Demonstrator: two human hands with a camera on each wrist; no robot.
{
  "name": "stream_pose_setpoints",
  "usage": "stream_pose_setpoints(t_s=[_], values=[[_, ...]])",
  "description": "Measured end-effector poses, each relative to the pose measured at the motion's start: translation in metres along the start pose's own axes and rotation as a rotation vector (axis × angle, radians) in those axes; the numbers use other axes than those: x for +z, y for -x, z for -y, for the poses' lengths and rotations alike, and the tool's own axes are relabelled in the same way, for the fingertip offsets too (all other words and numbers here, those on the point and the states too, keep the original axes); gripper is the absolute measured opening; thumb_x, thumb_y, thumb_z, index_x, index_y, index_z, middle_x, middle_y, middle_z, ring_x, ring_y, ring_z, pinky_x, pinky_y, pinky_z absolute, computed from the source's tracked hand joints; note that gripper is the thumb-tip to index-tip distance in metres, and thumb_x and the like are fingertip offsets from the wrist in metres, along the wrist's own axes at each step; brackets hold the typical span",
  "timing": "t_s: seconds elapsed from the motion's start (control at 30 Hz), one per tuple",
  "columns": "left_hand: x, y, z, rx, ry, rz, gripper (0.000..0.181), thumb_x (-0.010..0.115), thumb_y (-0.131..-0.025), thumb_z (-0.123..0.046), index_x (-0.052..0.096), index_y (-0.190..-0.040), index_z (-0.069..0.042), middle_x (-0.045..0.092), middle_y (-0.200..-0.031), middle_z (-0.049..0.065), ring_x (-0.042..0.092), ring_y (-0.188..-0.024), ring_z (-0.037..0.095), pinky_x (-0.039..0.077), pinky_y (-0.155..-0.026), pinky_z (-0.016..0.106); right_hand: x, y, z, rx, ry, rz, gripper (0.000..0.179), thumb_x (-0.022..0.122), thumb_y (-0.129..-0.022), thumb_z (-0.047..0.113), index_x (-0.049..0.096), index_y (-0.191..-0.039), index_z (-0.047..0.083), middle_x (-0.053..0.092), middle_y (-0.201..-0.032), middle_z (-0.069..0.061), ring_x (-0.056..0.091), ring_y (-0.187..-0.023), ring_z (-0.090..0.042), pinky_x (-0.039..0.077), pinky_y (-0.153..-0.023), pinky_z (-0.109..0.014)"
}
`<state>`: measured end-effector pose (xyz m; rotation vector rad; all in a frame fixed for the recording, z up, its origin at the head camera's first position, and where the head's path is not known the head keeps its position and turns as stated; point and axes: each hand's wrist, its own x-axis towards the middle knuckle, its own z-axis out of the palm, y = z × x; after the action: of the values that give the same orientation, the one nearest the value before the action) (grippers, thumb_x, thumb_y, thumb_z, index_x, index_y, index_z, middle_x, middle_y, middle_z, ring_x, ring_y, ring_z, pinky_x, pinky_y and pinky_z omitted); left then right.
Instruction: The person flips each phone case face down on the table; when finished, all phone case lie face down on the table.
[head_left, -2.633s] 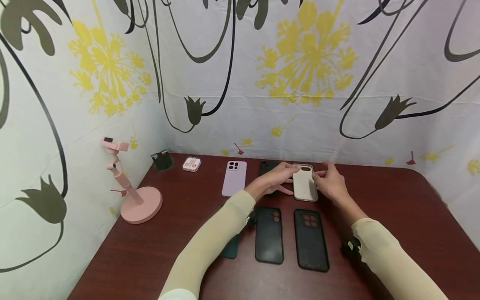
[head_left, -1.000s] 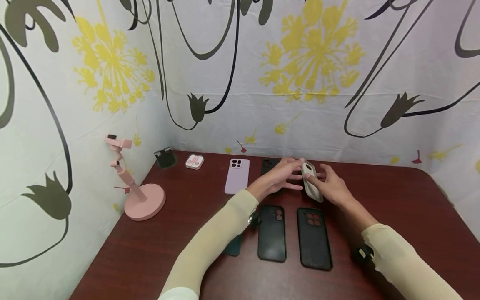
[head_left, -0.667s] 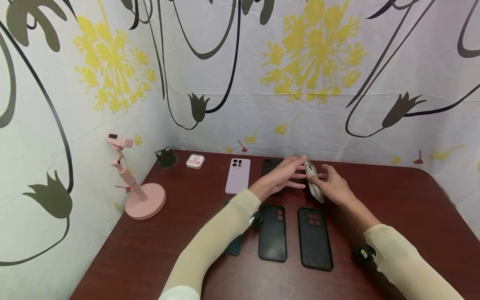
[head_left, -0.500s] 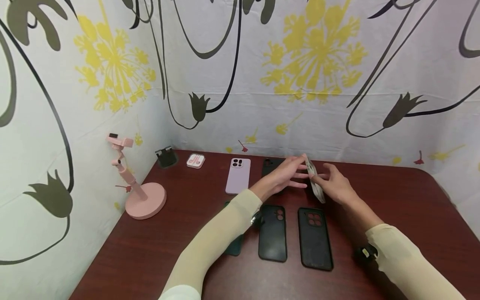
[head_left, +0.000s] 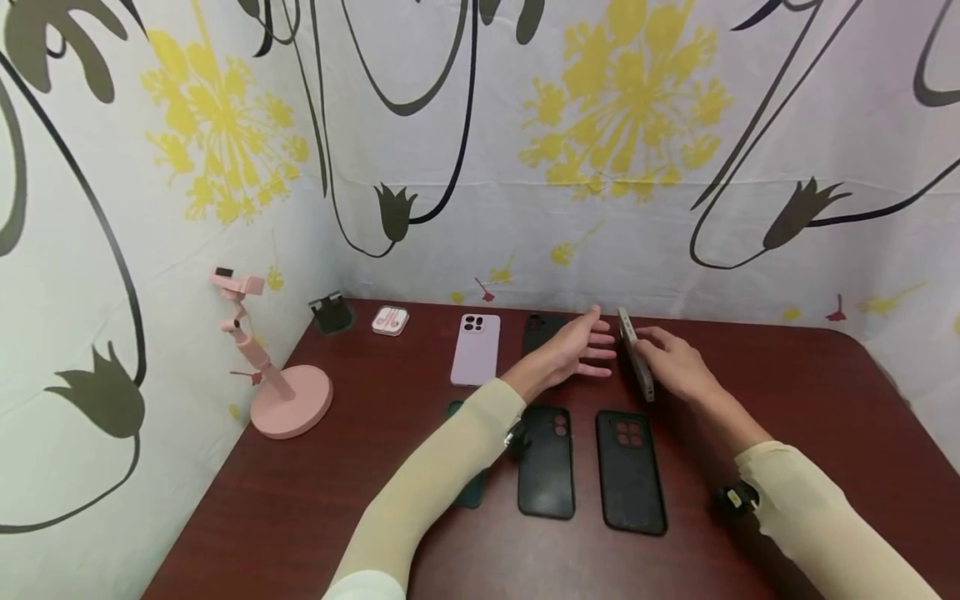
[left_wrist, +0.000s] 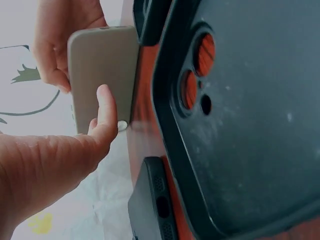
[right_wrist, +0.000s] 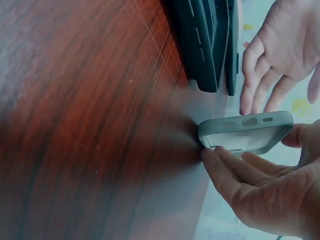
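A beige phone case (head_left: pixel 637 358) stands tilted up on its long edge near the back of the table. My right hand (head_left: pixel 673 364) grips it from the right, with thumb and fingers at its edges; the right wrist view shows the hollow inner side of the case (right_wrist: pixel 245 137) facing that palm. Just left of it is my left hand (head_left: pixel 568 348), fingers straight and spread, holding nothing. In the left wrist view the smooth outer back of the case (left_wrist: pixel 102 70) faces the left hand. A black phone case (head_left: pixel 538 327) lies partly hidden under the left hand.
Two black phone cases, one (head_left: pixel 545 475) left and one (head_left: pixel 632 479) right, lie in front. A dark green case (head_left: pixel 472 492) is partly covered by the left sleeve. Further left are a lilac case (head_left: pixel 476 354), boxed earphones (head_left: pixel 390 321), a small dark object (head_left: pixel 330 314) and a pink stand (head_left: pixel 291 402).
The beige case lay flat, inner side up, between both hands; it has been tipped up onto its edge. My left fingers have come away from it, while the right hand still holds it.
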<state>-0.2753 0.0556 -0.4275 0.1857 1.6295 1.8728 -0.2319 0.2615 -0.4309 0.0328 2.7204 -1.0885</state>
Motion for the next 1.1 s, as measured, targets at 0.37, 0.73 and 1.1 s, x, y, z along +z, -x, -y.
stream_pose_setpoints(t_s=[0.37,0.73,1.1], values=[[0.0,-0.006,0.004,-0.065,-0.008,0.009,0.068,0.039,-0.113,-0.054,0.036,-0.163,-0.008,0.04,-0.166,0.023,0.047,-0.15,0.042,0.057,-0.108,0.063,-0.004,0.006,0.002,-0.043,0.029,-0.04,0.064,0.039,-0.113,0.047,0.041,-0.16,0.003,0.068,-0.107,-0.022,0.067,-0.08,-0.025,0.061,-0.066,-0.038],[0.004,-0.008,0.006,-0.079,-0.019,0.018,0.068,0.039,-0.113,-0.053,0.026,-0.168,-0.016,0.034,-0.168,0.026,0.044,-0.152,0.043,0.057,-0.107,0.064,-0.007,0.008,0.009,-0.085,0.066,-0.137,0.048,0.052,-0.111,0.032,0.063,-0.141,-0.004,0.074,-0.092,-0.017,0.065,-0.065,-0.019,0.056,-0.054,-0.032],[0.007,-0.009,0.009,-0.083,0.0,0.034,0.065,0.049,-0.113,-0.044,0.031,-0.166,-0.012,0.036,-0.166,0.026,0.044,-0.152,0.042,0.056,-0.109,0.062,-0.008,0.009,0.011,-0.051,-0.023,-0.121,0.047,0.05,-0.112,0.031,0.063,-0.139,-0.006,0.068,-0.127,-0.036,0.077,-0.102,-0.039,0.069,-0.07,-0.043]])
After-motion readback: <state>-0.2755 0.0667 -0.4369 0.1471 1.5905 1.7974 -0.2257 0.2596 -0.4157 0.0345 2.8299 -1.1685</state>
